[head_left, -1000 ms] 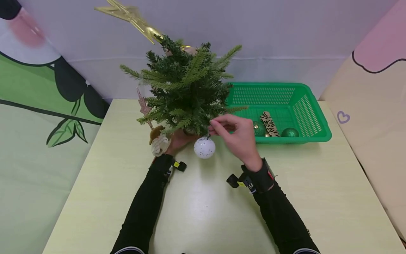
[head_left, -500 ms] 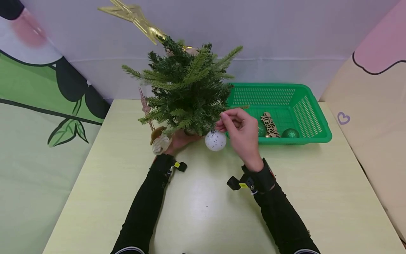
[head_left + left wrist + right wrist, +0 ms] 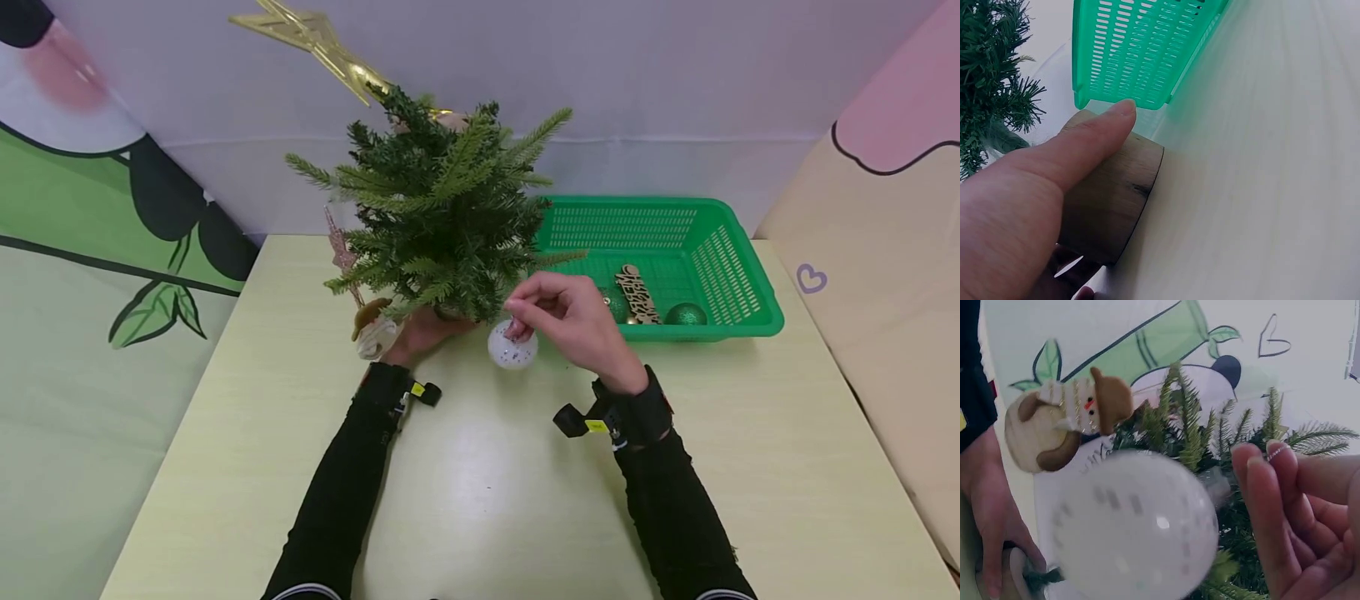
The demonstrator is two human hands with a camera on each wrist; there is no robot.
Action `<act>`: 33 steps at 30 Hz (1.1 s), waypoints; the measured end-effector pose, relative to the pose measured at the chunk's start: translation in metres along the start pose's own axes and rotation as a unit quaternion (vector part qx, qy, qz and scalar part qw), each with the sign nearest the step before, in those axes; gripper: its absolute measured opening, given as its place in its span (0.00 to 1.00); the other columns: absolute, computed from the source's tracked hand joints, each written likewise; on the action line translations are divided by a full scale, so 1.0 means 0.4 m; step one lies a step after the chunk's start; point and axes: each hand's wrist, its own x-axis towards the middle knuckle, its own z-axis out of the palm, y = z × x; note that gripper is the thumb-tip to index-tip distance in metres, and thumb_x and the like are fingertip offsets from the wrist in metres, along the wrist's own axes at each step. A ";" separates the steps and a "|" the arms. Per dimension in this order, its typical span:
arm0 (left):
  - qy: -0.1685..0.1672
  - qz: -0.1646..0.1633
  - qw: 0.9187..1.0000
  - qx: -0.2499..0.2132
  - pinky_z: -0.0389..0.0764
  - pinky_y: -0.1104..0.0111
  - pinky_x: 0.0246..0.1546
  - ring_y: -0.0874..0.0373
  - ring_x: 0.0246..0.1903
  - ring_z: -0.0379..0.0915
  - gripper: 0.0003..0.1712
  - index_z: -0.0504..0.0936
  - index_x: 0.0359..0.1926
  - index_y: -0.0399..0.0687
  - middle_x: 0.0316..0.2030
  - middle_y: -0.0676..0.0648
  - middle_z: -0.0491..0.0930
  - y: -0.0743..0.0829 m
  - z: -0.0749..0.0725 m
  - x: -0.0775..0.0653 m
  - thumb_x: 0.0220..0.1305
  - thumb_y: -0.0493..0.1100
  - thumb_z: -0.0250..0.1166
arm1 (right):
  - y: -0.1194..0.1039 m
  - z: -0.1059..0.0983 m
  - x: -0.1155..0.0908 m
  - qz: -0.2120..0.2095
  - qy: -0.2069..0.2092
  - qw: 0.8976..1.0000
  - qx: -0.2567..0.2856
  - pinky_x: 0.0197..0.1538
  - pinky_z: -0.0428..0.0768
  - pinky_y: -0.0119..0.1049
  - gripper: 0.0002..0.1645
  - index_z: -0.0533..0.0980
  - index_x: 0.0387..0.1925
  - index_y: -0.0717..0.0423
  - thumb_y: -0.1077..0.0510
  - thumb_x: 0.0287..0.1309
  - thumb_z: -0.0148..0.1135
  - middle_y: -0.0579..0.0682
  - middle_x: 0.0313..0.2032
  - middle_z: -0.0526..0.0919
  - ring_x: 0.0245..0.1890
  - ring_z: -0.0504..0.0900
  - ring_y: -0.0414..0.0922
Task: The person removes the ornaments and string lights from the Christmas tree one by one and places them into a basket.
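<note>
A small artificial Christmas tree (image 3: 450, 200) with a gold star (image 3: 322, 46) at its top stands at the left of the basket. My left hand (image 3: 431, 333) grips its round wooden base (image 3: 1113, 194), thumb lying along the near side in the left wrist view. A white speckled bauble (image 3: 512, 348) hangs beneath my right hand (image 3: 573, 321), just in front of the lower branches. Thumb and fingertips pinch its thin silver loop (image 3: 1277, 452) in the right wrist view. On the tree's left side hang a snowman ornament (image 3: 1069, 425) and a pink glittery star (image 3: 341, 250).
Behind and to the right, a green plastic basket (image 3: 761, 312) holds green glitter baubles (image 3: 686, 314) and a wooden lettered ornament (image 3: 637, 293). The pale tabletop (image 3: 480, 500) extends toward me. A printed cloth backdrop (image 3: 675, 100) rises behind the table.
My right hand has carried the white bauble a little to the right, and its lower fingers now overlap the ball. My left hand stays on the wooden base.
</note>
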 end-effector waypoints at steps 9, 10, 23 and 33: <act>-0.110 -0.126 0.983 -0.070 0.88 0.56 0.42 0.44 0.41 0.82 0.38 0.83 0.55 0.39 0.46 0.35 0.86 0.011 -0.003 -0.012 0.58 0.65 0.75 | -0.018 -0.065 -0.014 0.032 0.053 0.994 0.089 0.34 0.90 0.39 0.04 0.82 0.40 0.64 0.66 0.72 0.62 0.53 0.28 0.85 0.28 0.89 0.47; -0.111 -0.127 0.983 -0.075 0.88 0.57 0.42 0.45 0.40 0.82 0.37 0.83 0.54 0.40 0.46 0.35 0.86 0.011 -0.003 -0.013 0.59 0.65 0.75 | -0.017 -0.076 -0.016 0.031 0.073 0.991 0.103 0.35 0.90 0.38 0.04 0.82 0.40 0.63 0.65 0.72 0.62 0.53 0.28 0.85 0.29 0.89 0.46; -0.111 -0.133 0.983 -0.055 0.90 0.57 0.38 0.44 0.44 0.84 0.49 0.78 0.63 0.45 0.51 0.39 0.86 0.006 -0.003 -0.010 0.52 0.74 0.74 | 0.042 -0.239 -0.041 0.005 0.302 0.942 0.149 0.45 0.90 0.36 0.15 0.79 0.43 0.73 0.61 0.67 0.67 0.53 0.28 0.85 0.33 0.92 0.47; -0.100 -0.119 0.987 -0.043 0.86 0.62 0.38 0.50 0.38 0.78 0.53 0.73 0.69 0.41 0.42 0.41 0.84 0.012 -0.007 -0.014 0.54 0.73 0.74 | 0.134 -0.315 -0.056 0.136 0.372 0.918 0.042 0.47 0.89 0.28 0.12 0.81 0.44 0.64 0.56 0.70 0.65 0.48 0.32 0.87 0.36 0.90 0.42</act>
